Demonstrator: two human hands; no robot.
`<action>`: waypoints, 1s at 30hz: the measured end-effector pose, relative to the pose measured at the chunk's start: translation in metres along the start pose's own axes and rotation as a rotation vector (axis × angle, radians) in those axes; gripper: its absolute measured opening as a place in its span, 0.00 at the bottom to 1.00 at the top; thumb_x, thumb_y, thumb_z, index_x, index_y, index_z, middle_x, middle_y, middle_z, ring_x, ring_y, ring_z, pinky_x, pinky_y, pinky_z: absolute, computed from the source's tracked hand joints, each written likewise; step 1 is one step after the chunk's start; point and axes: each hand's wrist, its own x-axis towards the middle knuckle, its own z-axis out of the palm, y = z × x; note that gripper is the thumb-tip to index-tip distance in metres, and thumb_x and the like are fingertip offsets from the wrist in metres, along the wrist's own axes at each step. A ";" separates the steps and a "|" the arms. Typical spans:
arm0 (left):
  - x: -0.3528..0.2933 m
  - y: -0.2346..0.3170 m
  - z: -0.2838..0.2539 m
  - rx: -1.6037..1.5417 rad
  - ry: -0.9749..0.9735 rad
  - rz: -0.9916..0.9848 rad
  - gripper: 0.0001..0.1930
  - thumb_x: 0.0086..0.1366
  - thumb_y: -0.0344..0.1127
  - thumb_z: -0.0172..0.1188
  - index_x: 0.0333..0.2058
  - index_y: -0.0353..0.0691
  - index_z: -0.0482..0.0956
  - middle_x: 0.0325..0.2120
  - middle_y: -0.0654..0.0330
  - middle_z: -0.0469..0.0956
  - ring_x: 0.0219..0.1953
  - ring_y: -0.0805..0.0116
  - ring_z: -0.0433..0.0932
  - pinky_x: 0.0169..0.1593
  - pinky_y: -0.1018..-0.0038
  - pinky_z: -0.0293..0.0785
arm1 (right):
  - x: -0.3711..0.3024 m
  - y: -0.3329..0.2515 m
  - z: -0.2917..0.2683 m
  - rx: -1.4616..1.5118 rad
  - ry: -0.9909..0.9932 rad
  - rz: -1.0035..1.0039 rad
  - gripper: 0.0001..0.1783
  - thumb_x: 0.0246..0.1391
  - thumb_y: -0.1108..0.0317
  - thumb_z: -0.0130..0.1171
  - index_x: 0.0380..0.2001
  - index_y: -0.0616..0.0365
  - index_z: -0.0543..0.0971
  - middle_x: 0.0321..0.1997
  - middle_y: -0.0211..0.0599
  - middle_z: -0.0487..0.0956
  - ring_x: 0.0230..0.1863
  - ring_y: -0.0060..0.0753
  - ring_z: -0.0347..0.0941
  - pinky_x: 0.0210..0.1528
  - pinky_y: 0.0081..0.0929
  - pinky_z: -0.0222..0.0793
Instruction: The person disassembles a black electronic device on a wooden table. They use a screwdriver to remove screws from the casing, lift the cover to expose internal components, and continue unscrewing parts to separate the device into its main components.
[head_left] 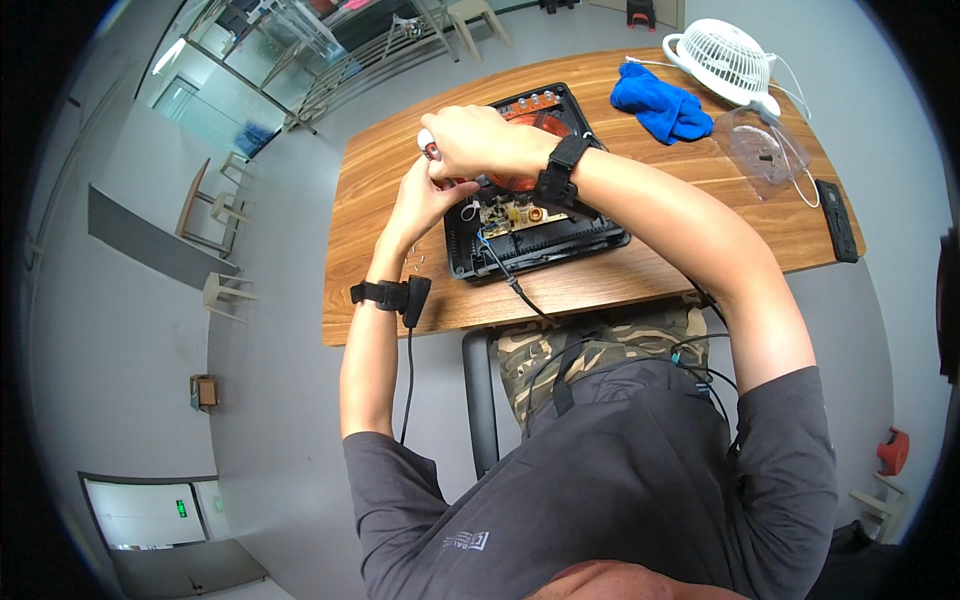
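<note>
An opened induction cooker point(590, 243) lies on the table, a black housing with a reddish coil point(545, 124) and a circuit board point(520, 214) inside. Over its left side, my right hand point(475, 140) is closed around a handle with a round red-and-white end point(429, 146); whatever extends below it is hidden. My left hand point(422, 203) is just under the right one, thumb stretched toward the board. Its other fingers are partly covered, and what they grip cannot be made out. Several small screws point(417, 263) are scattered beside my left wrist.
At the far right of the wooden table point(380, 150) are a blue cloth point(660, 103), a white fan point(722, 60), a clear plastic piece point(762, 150) and a black bar point(837, 220). A black cord point(525, 298) runs from the cooker over the near edge.
</note>
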 end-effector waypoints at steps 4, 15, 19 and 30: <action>0.006 -0.031 0.000 -0.275 -0.036 0.092 0.14 0.60 0.34 0.70 0.43 0.36 0.82 0.38 0.60 0.84 0.38 0.75 0.80 0.43 0.75 0.75 | -0.001 0.002 0.005 -0.017 0.085 0.021 0.24 0.50 0.54 0.64 0.42 0.64 0.76 0.40 0.55 0.82 0.43 0.57 0.80 0.44 0.48 0.77; 0.001 0.003 0.000 -0.081 0.148 0.034 0.14 0.55 0.35 0.75 0.32 0.37 0.78 0.21 0.71 0.74 0.27 0.82 0.70 0.34 0.78 0.71 | -0.002 0.002 -0.003 0.015 0.058 0.046 0.26 0.48 0.49 0.67 0.33 0.67 0.80 0.31 0.56 0.83 0.35 0.59 0.82 0.37 0.47 0.79; 0.003 -0.002 0.000 -0.116 0.141 0.034 0.14 0.55 0.35 0.75 0.33 0.37 0.78 0.22 0.71 0.74 0.27 0.82 0.71 0.34 0.78 0.71 | -0.001 0.002 -0.003 0.025 0.072 0.039 0.26 0.48 0.50 0.67 0.33 0.67 0.80 0.31 0.56 0.83 0.35 0.58 0.82 0.37 0.47 0.79; -0.005 0.000 -0.025 -0.208 0.133 0.102 0.16 0.58 0.36 0.73 0.40 0.34 0.80 0.26 0.67 0.79 0.29 0.81 0.74 0.37 0.79 0.73 | 0.012 -0.020 -0.033 0.005 0.044 0.053 0.25 0.50 0.48 0.64 0.33 0.64 0.82 0.30 0.55 0.83 0.34 0.56 0.83 0.39 0.45 0.80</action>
